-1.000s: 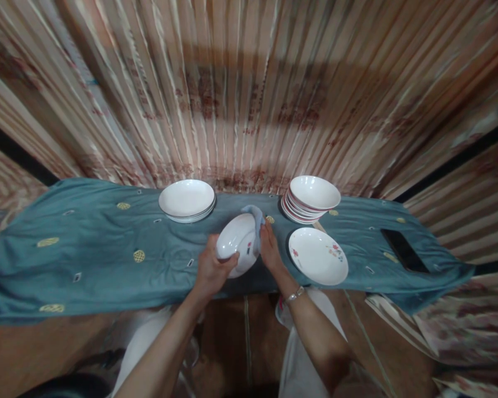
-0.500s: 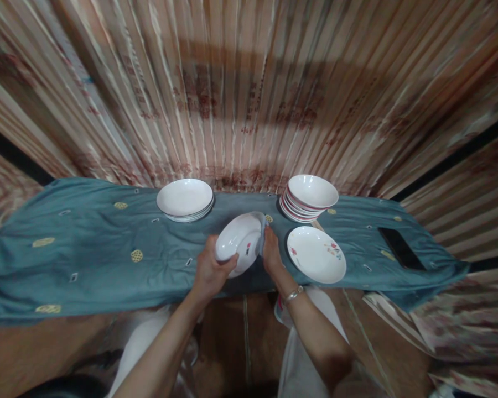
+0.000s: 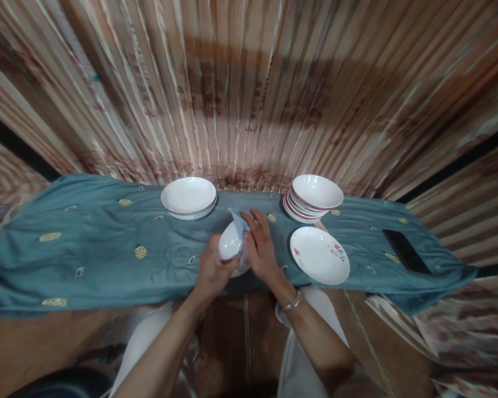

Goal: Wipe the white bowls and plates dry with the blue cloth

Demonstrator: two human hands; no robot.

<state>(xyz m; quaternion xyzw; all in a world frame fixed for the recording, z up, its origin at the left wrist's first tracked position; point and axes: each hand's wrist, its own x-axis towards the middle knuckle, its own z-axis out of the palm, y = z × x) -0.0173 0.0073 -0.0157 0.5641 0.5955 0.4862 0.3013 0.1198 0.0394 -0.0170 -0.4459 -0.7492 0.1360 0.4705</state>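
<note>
My left hand (image 3: 216,266) grips a white bowl (image 3: 230,243) by its left side, thumb pressed on the glossy surface. The bowl is tilted above the near middle of the table, and its right part is hidden behind my other hand. My right hand (image 3: 261,246) holds a light blue cloth (image 3: 239,222) against the bowl's upper right edge. Part of the cloth is covered by the fingers. To the right of that hand lies a white plate with small flowers (image 3: 320,255).
A stack of white plates (image 3: 188,196) stands at the back left, and a stack of red-rimmed bowls (image 3: 316,190) at the back right. Farther right lies a black phone (image 3: 405,251). A teal patterned cloth (image 3: 103,249) covers the table, with a curtain (image 3: 240,99) behind.
My right hand has moved up and left over the bowl with the cloth, its back now showing. The bowl has turned, and its red mark is out of sight.
</note>
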